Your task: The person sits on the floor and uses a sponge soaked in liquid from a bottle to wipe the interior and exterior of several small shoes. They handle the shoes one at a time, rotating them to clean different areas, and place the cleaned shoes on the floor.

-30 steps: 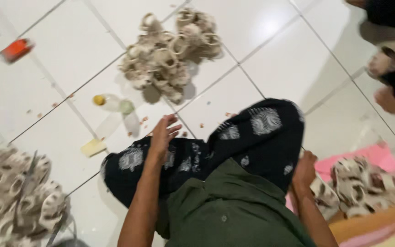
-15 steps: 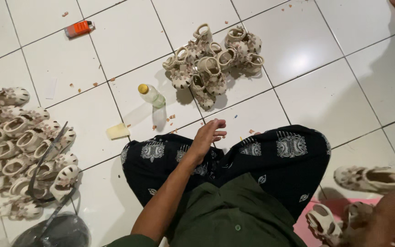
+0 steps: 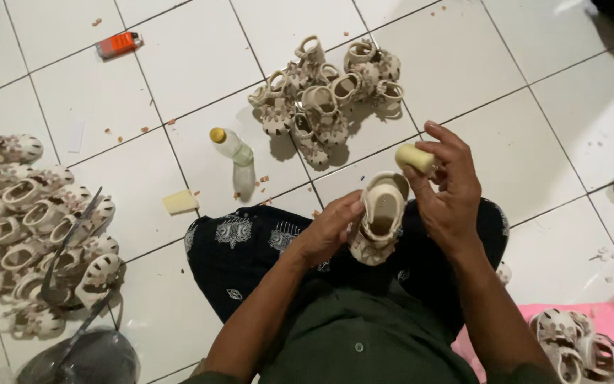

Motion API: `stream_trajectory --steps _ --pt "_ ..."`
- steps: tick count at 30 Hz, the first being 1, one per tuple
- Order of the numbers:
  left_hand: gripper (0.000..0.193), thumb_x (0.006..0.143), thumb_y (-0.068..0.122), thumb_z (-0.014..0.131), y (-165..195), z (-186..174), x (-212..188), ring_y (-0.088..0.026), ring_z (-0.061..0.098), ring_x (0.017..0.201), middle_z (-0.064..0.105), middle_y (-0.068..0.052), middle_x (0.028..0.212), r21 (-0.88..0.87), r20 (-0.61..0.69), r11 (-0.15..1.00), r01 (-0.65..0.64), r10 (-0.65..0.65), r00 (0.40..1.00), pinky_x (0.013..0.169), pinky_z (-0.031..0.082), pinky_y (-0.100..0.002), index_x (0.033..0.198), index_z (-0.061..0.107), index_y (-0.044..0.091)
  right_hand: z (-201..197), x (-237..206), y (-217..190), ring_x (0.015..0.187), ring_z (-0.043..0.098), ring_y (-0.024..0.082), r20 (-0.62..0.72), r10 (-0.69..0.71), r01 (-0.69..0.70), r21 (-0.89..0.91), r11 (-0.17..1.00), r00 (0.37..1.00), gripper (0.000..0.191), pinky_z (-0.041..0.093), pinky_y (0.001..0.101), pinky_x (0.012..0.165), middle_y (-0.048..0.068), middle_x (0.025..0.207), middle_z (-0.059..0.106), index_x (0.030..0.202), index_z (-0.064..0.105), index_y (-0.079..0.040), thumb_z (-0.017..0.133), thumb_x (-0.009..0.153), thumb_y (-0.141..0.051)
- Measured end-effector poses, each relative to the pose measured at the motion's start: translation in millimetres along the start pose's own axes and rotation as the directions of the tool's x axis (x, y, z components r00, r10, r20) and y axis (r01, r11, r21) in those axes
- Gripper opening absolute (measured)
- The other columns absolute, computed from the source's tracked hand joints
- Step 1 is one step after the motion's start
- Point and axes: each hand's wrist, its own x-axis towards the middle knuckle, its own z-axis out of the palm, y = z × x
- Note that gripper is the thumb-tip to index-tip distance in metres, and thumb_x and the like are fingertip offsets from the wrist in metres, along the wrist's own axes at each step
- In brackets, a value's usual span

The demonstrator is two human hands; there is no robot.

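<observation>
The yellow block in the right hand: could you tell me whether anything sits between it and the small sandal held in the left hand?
Nothing visible does. The right hand pinches the yellow block at its fingertips just above the beige sandal, which the left hand grips from the side. Only a small open gap separates block and sandal.

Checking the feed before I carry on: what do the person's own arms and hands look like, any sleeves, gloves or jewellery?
Both forearms are bare up to the elbows at the frame edge; no sleeves show. The left hand and right hand wear no gloves, and no rings, watch or bracelets are visible.
</observation>
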Motion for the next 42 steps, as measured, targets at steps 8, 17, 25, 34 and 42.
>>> stream_trajectory --steps 8,17,25,34,42 --pt "0.073 0.098 0.058 0.062 -7.4 -20.4 -15.4 -0.019 0.069 0.103 0.066 -0.015 0.119 -0.135 -0.121 0.988 -0.077 0.061 0.991 0.087 0.061 -0.037 0.141 0.049 -0.001 20.8 -27.0 11.5 0.132 0.065 0.026 0.161 -0.039 -0.033 0.417 0.908 0.986 0.029 0.059 0.0387 0.112 0.020 0.147 0.054 0.135 0.049 -0.003 0.059 0.107 -0.004" --pt "0.084 0.088 0.068 0.071 -15.5 -24.6 -12.7 -0.019 0.073 0.078 0.069 -0.014 0.099 -0.116 -0.227 0.990 -0.084 0.056 0.972 0.069 0.065 -0.034 0.125 0.056 -0.005 15.9 -43.3 2.8 0.132 0.061 0.027 0.357 -0.040 -0.132 0.446 0.885 0.933 0.028 0.056 0.0399 0.112 0.017 0.133 0.067 0.132 0.051 -0.004 0.057 0.106 -0.013" --pt "0.075 0.078 0.054 0.085 -5.1 -9.5 -17.8 -0.017 0.070 0.083 0.069 -0.011 0.099 0.228 -0.331 0.972 -0.053 0.128 0.935 0.071 0.062 -0.031 0.120 0.059 -0.003 0.6 -47.3 -15.8 0.139 0.055 0.033 0.581 0.020 -0.132 0.151 0.980 0.814 0.022 0.050 0.0454 0.107 0.020 0.130 0.065 0.116 0.059 -0.005 0.061 0.098 -0.018" --pt "0.049 0.072 0.038 0.081 19.1 -6.3 -28.4 -0.021 0.076 0.078 0.078 -0.013 0.089 0.699 -0.486 0.687 0.201 0.249 0.838 0.074 0.059 -0.035 0.103 0.072 0.002 11.3 -60.7 0.8 0.110 0.069 0.022 0.237 0.298 -0.366 0.336 0.868 0.925 0.023 0.062 0.0331 0.092 0.013 0.123 0.069 0.120 0.061 -0.001 0.066 0.099 -0.008" --pt "0.047 0.065 0.035 0.083 34.7 6.0 -30.2 -0.030 0.076 0.075 0.076 -0.015 0.080 0.774 -0.527 0.523 0.357 0.220 0.820 0.072 0.059 -0.039 0.100 0.072 0.006 15.9 -51.7 7.6 0.094 0.071 0.018 0.198 0.032 0.032 -0.310 0.950 0.980 0.028 0.059 0.0298 0.078 0.010 0.112 0.070 0.113 0.072 -0.004 0.081 0.086 -0.004"
